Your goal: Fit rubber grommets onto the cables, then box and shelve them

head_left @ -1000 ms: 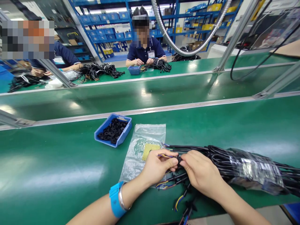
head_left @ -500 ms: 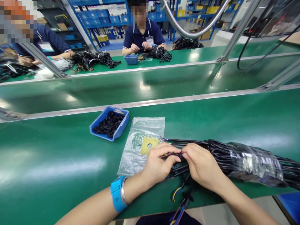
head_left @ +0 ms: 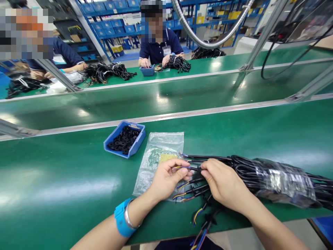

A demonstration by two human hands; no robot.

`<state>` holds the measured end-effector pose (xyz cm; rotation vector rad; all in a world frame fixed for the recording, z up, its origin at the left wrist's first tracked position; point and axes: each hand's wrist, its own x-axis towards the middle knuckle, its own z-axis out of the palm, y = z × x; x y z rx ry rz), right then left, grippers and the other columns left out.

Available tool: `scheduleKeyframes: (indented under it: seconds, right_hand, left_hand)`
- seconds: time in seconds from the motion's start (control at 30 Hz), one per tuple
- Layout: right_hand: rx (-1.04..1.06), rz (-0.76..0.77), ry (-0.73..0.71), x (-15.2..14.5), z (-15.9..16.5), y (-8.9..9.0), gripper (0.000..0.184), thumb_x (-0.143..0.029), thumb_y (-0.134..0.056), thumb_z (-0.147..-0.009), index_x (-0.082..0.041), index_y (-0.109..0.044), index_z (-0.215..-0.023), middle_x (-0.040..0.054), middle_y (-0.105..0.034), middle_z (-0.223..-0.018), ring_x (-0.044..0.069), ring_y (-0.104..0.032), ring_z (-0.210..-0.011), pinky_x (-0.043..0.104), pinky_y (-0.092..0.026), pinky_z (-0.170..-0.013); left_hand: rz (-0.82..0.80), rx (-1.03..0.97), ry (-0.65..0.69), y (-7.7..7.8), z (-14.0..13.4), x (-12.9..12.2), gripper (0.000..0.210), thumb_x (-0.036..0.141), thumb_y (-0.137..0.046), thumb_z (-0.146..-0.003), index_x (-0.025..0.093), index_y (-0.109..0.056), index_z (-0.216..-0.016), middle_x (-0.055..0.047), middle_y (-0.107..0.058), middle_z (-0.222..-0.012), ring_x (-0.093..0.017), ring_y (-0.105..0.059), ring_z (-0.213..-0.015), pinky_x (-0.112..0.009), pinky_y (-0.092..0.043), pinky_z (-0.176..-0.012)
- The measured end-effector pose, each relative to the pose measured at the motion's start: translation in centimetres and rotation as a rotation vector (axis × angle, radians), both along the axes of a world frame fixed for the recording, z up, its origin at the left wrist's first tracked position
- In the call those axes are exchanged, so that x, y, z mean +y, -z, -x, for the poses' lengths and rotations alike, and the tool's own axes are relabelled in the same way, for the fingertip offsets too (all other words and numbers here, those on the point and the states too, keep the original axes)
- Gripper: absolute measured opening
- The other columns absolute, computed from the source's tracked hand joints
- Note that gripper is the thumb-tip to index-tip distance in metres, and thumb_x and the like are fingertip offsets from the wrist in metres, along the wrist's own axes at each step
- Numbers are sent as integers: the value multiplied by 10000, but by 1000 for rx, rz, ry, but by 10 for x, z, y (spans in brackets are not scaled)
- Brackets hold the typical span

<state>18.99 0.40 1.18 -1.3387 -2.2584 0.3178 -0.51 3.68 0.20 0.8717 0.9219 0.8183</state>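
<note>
My right hand point(head_left: 225, 180) is closed in a pinch on one black cable, right behind a small black grommet point(head_left: 199, 169) fitted around it. The fingers of my left hand point(head_left: 169, 177) curl around the stripped end of this same cable, where thin yellow and blue wires point(head_left: 178, 167) show. Below my hands, several more cable ends fan out with coloured wires point(head_left: 198, 213) and black grommets point(head_left: 210, 218) on them. These cables run from a thick bundle point(head_left: 244, 170) wrapped in clear plastic film point(head_left: 283, 178) on the right.
A blue bin point(head_left: 139, 146) of small black parts stands left of a clear plastic bag point(head_left: 149, 173), on which lies a yellow square piece point(head_left: 168, 157). A metal rail point(head_left: 161, 117) crosses the green table. Two people work beyond it among cable bundles point(head_left: 179, 63).
My left hand has slid left from the grommet to the wire ends, leaving the grommet visible. My right hand stays almost in place. The person opposite has moved a hand to their blue bin.
</note>
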Motion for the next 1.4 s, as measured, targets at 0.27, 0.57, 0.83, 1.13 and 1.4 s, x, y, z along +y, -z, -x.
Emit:
scheduleKeyframes:
  seconds: [0.27,0.57,0.83,1.13,1.4]
  right_hand:
    - [77,-18,7,0,3,-4,109,-161,-445,-895,-166,-554,-896,41,-581,-769,160,-533,-715,302,-453,-640]
    - [119,-97,-34,1,2,-4,109,-148,-491,-900,-179,-591,-930,26,-598,-731,138,-554,-656,274,-482,-595]
    - [108,-12,-85,-1,1,-7,100,-150,-484,-884,-172,-576,-918,40,-597,-777,155,-526,-709,314,-443,-666]
    - [-134,67,-66,-2,2,-9,128,-169,-470,-824,-165,-587,-875,66,-592,-833,204,-524,-804,365,-366,-753]
    - [-252,195,-77,-2,0,-13,167,-158,-406,-892,-159,-573,-888,53,-585,-834,199,-523,-807,366,-364,-771]
  left_hand:
    - [135,-46,-40,-3,-2,1,402,389,-846,-563,105,-651,-771,-59,-728,-644,-132,-681,-583,-239,-567,-612]
    - [178,-57,-63,-1,-4,0,427,385,-868,-501,104,-636,-724,-43,-719,-632,-126,-688,-604,-211,-562,-595]
    - [75,66,139,-2,6,1,259,287,-763,-628,123,-613,-760,-38,-694,-660,-130,-669,-633,-258,-537,-662]
    - [-476,334,348,-6,17,-2,363,31,-493,-672,145,-591,-1002,-68,-675,-965,-165,-649,-884,-297,-529,-823]
    - [-571,392,383,-2,12,-7,326,52,-516,-713,165,-582,-1011,-36,-675,-968,-147,-648,-896,-286,-529,-842]
